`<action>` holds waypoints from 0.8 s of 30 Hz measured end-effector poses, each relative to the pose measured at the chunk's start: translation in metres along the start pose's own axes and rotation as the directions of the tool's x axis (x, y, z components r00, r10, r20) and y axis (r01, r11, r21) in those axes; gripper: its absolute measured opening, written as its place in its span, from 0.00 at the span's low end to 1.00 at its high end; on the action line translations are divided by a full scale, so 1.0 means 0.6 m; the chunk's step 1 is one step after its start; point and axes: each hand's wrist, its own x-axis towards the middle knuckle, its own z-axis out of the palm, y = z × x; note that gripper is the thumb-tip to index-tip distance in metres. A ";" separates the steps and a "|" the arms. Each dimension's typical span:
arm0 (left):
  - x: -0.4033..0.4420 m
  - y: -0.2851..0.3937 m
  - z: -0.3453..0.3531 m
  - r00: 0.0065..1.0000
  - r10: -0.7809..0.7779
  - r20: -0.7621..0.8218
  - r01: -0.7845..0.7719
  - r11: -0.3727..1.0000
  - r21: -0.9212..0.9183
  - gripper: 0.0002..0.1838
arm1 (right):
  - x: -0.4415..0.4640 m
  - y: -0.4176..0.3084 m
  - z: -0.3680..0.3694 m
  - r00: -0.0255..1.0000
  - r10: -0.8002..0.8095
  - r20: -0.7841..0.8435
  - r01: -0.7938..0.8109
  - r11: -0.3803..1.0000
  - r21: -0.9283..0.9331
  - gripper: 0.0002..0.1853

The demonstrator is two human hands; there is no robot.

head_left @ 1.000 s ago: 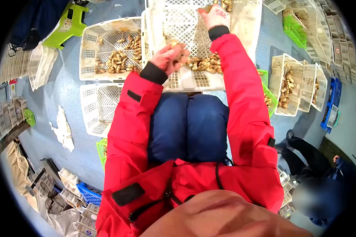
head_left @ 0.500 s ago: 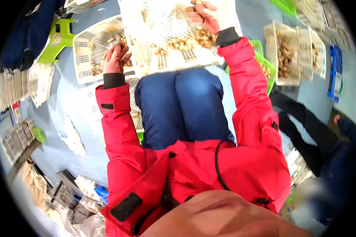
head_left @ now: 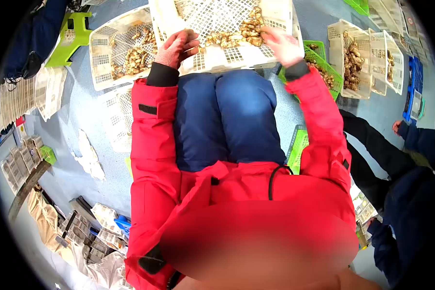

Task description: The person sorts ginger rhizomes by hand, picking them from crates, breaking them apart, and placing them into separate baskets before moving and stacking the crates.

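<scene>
Knobbly golden-brown pieces (head_left: 237, 37), mushrooms or roots by their look, lie in a band across a white plastic basket (head_left: 234, 59) in front of my knees. My left hand (head_left: 178, 48) is over the basket's near left side, fingers loosely bent and apart, tips close to the band's left end. I see nothing held in it. My right hand (head_left: 284, 47) reaches in from the right, its fingertips against the right end of the band. Its fingers are slightly blurred, and whether they pinch a piece cannot be made out.
A second white basket (head_left: 100, 72) with similar pieces stands at left. On the right are green baskets (head_left: 337, 84) and white baskets (head_left: 337, 36) with more pieces. A green stool (head_left: 65, 46) is at upper left. A person in dark clothes (head_left: 401, 203) is on the right.
My left hand has moved right, from the left basket to the middle one. My right hand has come back toward me from the basket's far side to the pieces; the piece it held no longer shows.
</scene>
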 end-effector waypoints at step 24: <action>0.022 0.005 0.026 0.980 -0.189 0.062 0.183 0.979 0.088 0.23 | 0.157 -0.067 0.095 0.885 -0.158 0.438 -0.257 0.618 0.743 0.20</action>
